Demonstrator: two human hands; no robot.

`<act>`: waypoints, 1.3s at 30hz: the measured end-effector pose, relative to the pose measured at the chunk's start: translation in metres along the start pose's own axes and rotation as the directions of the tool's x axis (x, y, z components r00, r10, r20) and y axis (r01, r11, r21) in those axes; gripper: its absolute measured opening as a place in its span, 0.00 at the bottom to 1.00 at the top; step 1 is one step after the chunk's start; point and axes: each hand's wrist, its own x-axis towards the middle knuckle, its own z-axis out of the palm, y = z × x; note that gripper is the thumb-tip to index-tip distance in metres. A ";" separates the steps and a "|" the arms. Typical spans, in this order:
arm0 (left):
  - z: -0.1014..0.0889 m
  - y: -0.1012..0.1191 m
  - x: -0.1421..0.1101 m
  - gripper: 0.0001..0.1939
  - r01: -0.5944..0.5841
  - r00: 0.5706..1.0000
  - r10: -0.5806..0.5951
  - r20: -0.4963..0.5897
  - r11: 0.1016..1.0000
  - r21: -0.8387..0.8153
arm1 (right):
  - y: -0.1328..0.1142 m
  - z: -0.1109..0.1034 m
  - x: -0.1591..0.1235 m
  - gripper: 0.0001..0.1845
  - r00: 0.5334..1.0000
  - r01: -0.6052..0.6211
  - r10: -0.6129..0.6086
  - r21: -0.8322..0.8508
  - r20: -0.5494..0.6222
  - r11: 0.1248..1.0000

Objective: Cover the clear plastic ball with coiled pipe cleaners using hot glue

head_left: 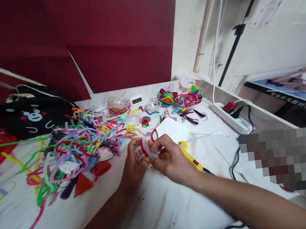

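Between my two hands is a small round craft piece [146, 147] with pink, red, orange and blue pipe cleaners wound around a clear plastic part. My left hand [133, 167] is closed around its left side. The fingers of my right hand [172, 158] are pinched at its right side, by a red-brown pipe cleaner end that curves upward. Just right of my right hand lies a yellow hot glue gun [192, 158], its nozzle end partly hidden behind that hand. A white sheet of paper [171, 129] lies right behind my hands.
On the left is a tangled heap of pipe cleaners [70, 150] with tassels [83, 185], beside a black bag [30, 116]. At the back stand clear plastic bowls [118, 104], a small digital clock [136, 100] and finished-looking colourful pieces [168, 97]. A power strip [230, 118] with cables lies right.
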 end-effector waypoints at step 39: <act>-0.005 -0.001 0.000 0.29 0.046 0.997 -0.045 0.068 0.999 -0.003 | 0.001 -0.001 0.001 0.11 1.000 -0.013 0.013 -0.020 -0.006 1.000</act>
